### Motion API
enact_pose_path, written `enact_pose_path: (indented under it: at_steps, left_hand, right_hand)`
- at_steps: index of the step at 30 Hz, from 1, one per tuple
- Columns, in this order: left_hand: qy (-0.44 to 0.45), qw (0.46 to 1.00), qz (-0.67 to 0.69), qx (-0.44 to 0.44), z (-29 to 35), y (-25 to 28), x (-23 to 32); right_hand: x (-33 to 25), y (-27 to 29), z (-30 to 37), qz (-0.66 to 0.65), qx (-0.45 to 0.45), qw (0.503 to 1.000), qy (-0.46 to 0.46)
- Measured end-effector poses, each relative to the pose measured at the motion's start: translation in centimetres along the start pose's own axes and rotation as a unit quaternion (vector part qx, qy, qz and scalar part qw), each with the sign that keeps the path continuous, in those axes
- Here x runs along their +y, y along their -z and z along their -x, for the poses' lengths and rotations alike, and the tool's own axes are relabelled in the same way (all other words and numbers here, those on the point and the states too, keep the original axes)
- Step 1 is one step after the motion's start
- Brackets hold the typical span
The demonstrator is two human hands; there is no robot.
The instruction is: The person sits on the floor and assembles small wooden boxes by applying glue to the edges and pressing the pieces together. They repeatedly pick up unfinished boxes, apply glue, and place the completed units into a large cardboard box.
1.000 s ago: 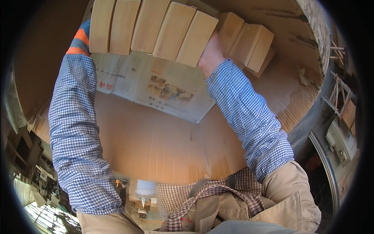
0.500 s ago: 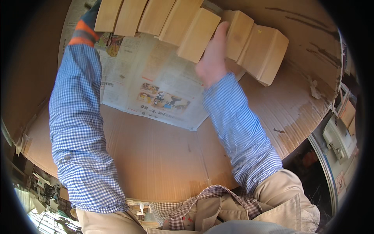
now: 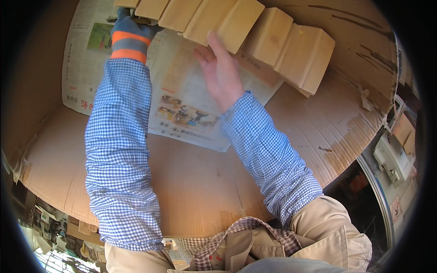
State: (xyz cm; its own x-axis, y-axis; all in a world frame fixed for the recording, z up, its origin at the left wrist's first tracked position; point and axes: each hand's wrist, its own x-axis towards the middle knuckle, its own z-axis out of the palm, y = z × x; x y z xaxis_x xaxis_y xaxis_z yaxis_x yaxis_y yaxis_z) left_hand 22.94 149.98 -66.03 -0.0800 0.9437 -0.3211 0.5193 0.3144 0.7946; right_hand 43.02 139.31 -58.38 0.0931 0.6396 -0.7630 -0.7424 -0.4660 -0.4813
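A row of pale wooden blocks (image 3: pixel 217 22) with angled faces runs across the top of the view. My left hand (image 3: pixel 129 22), in a dark grey glove with an orange-striped cuff, is beneath the left end of the row. Its fingers are curled about something dark that I cannot make out. Below the middle blocks is my bare right hand (image 3: pixel 221 68), slightly blurred. Its thumb is raised and its fingers are apart, with nothing held. Whether the thumb touches a block, I cannot tell.
Newspaper sheets (image 3: pixel 182 102) lie under the blocks inside a large cardboard box (image 3: pixel 200 186). The box's walls rise at left and right. Beyond its right edge stands a pale boxy object (image 3: pixel 392 157); clutter (image 3: pixel 68 232) shows at the lower left.
My left hand has moved right and slightly down, baring more newspaper on the left. My right hand has come away from the gap between blocks, moving left and down.
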Motion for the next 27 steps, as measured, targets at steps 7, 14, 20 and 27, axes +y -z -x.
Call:
enact_pose_path:
  at_steps: [7,14,20,27]
  left_hand:
    - [0.058,0.995,-0.068,0.032,0.9,-1.4,3.2]
    - [0.348,0.705,0.602,0.141,8.4,-3.7,7.1]
    - [0.380,0.622,0.668,0.150,20.0,-3.1,9.8]
    - [0.362,0.608,0.688,0.160,32.9,-0.5,10.4]
  right_hand:
    - [-2.5,-1.3,-2.6,-0.018,-0.026,0.999,0.027]
    - [-5.6,1.4,5.9,0.527,-0.032,0.842,0.112]
    - [-15.3,2.0,8.2,0.693,0.237,0.572,0.370]
    - [-17.2,3.4,6.8,0.632,0.247,0.712,0.179]
